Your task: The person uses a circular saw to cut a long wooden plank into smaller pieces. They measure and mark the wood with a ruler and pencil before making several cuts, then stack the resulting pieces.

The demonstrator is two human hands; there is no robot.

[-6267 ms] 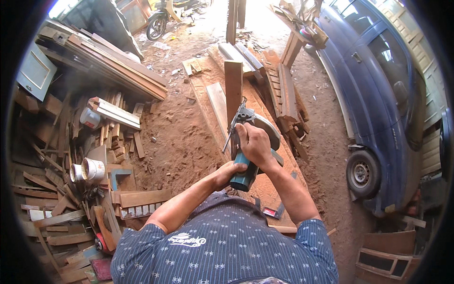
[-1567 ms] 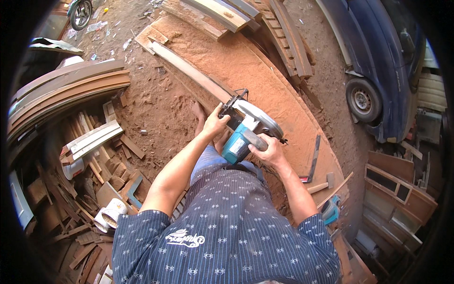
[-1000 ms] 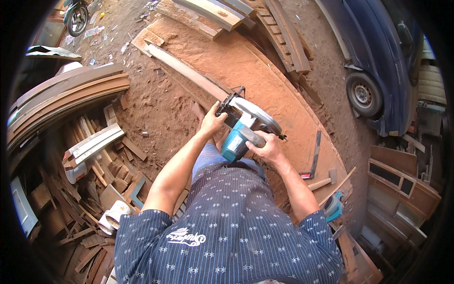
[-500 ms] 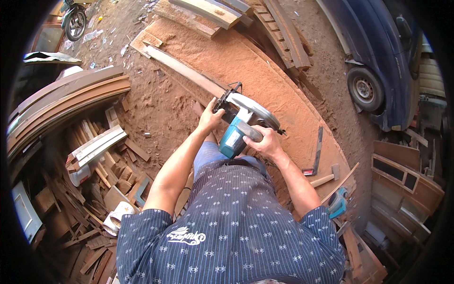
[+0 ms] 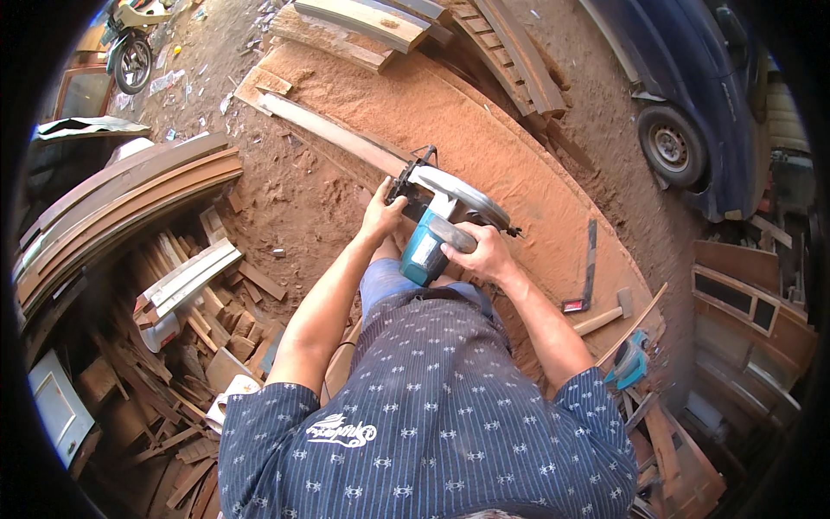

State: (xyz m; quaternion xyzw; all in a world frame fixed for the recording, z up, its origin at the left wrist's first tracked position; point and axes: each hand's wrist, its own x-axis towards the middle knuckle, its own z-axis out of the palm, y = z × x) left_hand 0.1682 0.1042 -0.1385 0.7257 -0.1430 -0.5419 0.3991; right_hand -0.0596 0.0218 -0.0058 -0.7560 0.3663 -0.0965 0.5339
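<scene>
1. The blue vehicle stands well apart, to my right.
2. The sawdust-covered table spreads before me.
3. A pale plank lies along its left edge.
4. My 2 hands hold the teal circular saw at the plank's near end.
5. My right hand wraps its grey handle.
6. My left hand clamps its dark base.

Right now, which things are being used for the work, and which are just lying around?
Being used, it seems:
the saw, with the right hand on its handle and the left hand at its front
the long wood strip at the saw's front
the dusty board under the strip

Just lying or parked about:
the hammer
the black L-shaped tool
the scrap wood
the car
the motorbike
</scene>
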